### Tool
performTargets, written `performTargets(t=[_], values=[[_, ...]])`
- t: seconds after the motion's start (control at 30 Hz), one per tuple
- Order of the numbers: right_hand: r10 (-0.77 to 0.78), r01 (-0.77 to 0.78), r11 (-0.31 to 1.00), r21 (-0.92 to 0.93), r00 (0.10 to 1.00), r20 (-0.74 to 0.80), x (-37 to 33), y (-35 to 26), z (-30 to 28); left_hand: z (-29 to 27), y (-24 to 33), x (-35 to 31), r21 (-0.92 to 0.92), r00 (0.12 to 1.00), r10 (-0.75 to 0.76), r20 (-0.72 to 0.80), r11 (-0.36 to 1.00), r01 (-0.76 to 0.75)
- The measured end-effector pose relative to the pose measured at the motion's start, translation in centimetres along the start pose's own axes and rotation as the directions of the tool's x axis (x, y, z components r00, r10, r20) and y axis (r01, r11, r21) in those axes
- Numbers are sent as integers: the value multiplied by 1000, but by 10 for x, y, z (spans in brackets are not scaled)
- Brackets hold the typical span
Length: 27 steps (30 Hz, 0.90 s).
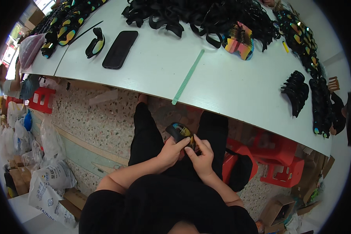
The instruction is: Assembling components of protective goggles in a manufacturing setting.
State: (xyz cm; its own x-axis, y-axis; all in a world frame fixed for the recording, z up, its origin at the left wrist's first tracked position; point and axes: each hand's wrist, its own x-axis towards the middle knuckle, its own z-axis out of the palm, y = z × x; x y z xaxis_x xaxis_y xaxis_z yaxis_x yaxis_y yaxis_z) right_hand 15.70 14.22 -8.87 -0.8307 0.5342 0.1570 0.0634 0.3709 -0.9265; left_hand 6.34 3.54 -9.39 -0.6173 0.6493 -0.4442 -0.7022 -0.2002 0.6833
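Above my lap, close to the table's front edge, I hold a pair of goggles with a black frame and a shiny multicoloured lens. My left hand is closed round the frame's lower left, thumb along the lens edge. The fingers and thumb of my right hand pinch the right end; the parts under my fingers are hidden. On the white table ahead lie shiny orange-pink lenses and a heap of black curved frames. Another pair of goggles lies at the left.
Near that pair lies a black phone. A green strip reaches the table's front edge. Black frames are stacked at right, beside rows of goggles. Red stools stand below. A person is at far left.
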Motion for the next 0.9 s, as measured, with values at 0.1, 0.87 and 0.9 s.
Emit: performTargets(t=[0.1, 0.87, 0.9], values=[[-15, 17, 999, -49, 999, 46, 5, -2, 1, -5, 5, 2, 8, 999, -11, -44, 1000, 11], [-41, 182, 979, -87, 603, 797, 175, -112, -28, -55, 40, -7, 454, 954, 142, 264, 854, -253], [-176, 324, 943, -82, 690, 702, 203, -120, -30, -58, 39, -10, 395, 966, 143, 214, 892, -219]])
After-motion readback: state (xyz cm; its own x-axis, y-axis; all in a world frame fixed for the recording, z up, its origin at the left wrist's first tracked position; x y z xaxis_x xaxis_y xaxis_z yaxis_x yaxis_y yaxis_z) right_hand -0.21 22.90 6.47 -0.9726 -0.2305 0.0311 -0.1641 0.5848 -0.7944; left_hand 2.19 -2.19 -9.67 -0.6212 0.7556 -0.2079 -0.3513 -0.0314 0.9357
